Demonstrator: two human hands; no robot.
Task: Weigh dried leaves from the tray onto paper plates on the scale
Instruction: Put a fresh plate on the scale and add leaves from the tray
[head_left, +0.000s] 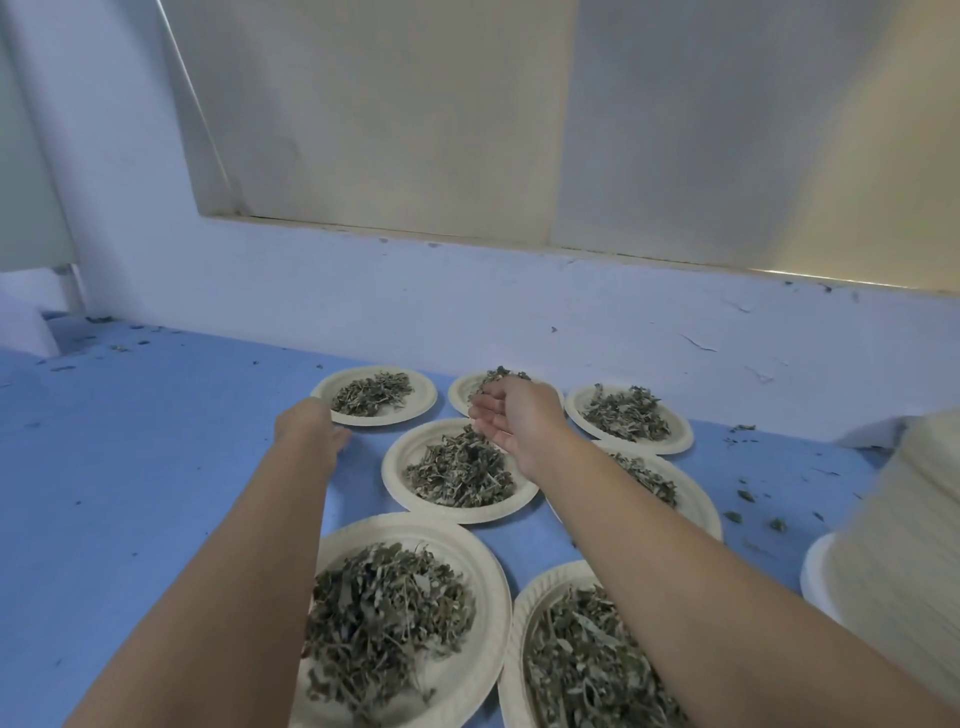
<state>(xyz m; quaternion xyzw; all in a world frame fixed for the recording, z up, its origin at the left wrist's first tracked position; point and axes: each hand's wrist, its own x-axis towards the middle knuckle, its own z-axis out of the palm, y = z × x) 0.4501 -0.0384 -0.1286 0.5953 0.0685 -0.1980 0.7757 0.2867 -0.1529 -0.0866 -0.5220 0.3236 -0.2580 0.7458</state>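
Several paper plates with heaps of dried leaves lie on a blue surface. My right hand (514, 421) hovers over the middle plate (402, 486) and its leaves (460, 470). Its fingers are curled, with bits of dried leaf at the fingertips. It hides most of a back plate (460, 389). My left hand (311, 431) is at the near-left rim of the far-left plate (423, 402); its fingers are hidden behind the back of the hand. Two fuller plates (483, 582) (519, 618) lie nearest me under my forearms. No scale or tray is in view.
Two more filled plates (680, 441) (701, 504) lie on the right. A tall stack of unused paper plates (893, 519) stands at the right edge. Leaf crumbs are scattered over the blue surface (156, 467). A white wall (467, 301) closes off the back.
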